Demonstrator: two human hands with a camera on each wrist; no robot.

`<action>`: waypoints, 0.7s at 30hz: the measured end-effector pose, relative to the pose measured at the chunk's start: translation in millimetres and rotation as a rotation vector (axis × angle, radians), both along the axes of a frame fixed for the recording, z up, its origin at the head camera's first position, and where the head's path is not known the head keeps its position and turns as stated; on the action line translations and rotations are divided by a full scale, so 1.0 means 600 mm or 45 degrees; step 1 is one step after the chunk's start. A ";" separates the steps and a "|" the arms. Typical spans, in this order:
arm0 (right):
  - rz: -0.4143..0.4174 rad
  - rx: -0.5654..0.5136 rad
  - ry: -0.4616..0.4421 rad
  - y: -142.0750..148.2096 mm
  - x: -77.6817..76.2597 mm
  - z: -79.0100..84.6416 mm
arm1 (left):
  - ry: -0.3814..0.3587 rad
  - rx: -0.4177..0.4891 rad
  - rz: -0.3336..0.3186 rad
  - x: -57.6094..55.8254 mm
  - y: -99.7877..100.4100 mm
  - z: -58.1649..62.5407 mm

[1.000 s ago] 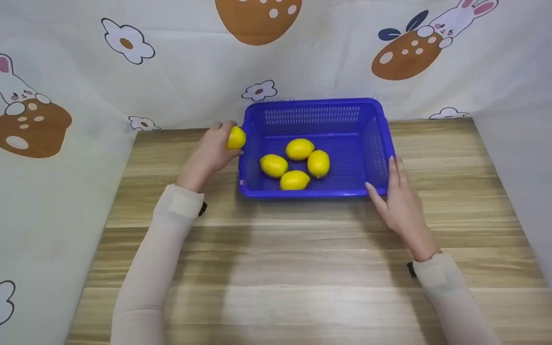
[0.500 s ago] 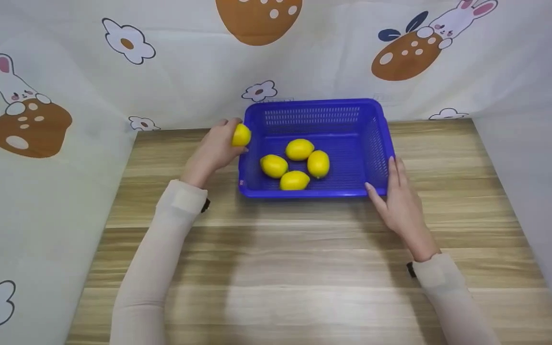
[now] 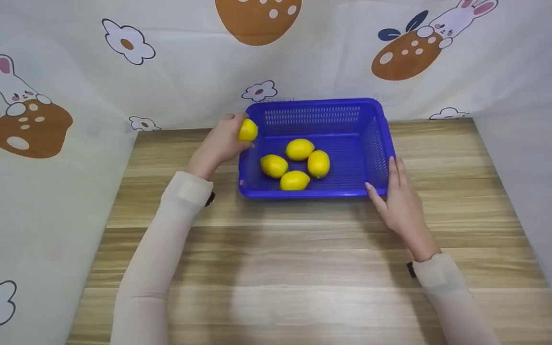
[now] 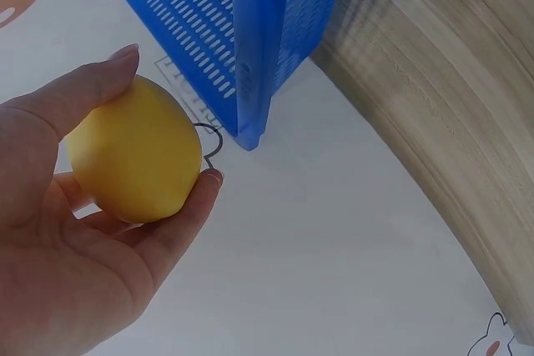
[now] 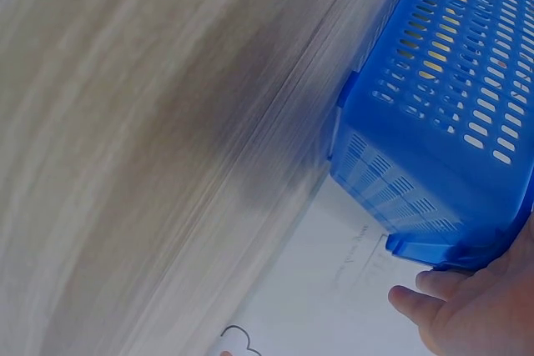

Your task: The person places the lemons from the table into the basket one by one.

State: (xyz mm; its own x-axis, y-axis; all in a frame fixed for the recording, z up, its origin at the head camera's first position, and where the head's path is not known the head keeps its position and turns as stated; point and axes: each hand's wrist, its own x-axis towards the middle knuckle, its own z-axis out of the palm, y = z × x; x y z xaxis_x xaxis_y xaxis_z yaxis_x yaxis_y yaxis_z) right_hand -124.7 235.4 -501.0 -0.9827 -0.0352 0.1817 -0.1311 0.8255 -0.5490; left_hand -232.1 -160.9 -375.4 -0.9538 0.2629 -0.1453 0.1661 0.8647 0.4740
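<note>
My left hand (image 3: 221,143) grips a yellow lemon (image 3: 248,130) over the left rim of a blue plastic basket (image 3: 372,192). In the left wrist view, thumb and fingers curl round that lemon (image 4: 138,152), which is apart from the basket wall (image 4: 259,47). Several more lemons (image 3: 300,149) lie together in the left half of the basket floor. At the front right corner, my right hand (image 3: 403,203) rests on the basket with straight fingers along the outer right side and the thumb at the front rim. The right wrist view shows only part of this hand (image 5: 480,310).
The basket stands at the back of a wood-grain table (image 3: 304,268). Right behind it hangs a pale cloth (image 3: 185,72) printed with rabbits and flowers, which also flanks the table on both sides.
My left hand has carried the lemon a little right and towards the back, from beside the basket to over its left rim. The right hand, basket and other lemons have stayed put.
</note>
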 end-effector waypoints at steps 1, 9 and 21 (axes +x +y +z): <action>0.000 -0.002 -0.002 0.000 0.000 0.000 | 0.000 -0.009 -0.005 -0.003 0.002 0.000; 0.001 0.002 0.006 0.001 0.000 -0.002 | -0.020 -0.027 -0.009 -0.016 0.017 0.009; 0.000 0.002 -0.015 0.002 -0.002 -0.001 | -0.088 -0.053 -0.017 -0.029 0.037 0.017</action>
State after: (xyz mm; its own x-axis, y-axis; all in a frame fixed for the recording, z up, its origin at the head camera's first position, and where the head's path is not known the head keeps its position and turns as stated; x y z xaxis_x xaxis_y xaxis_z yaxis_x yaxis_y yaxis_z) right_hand -125.7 236.3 -501.9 -0.9848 -0.0352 0.1698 -0.1243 0.8264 -0.5493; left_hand -249.8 -138.7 -365.2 -0.9376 0.2681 -0.2215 0.1462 0.8817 0.4486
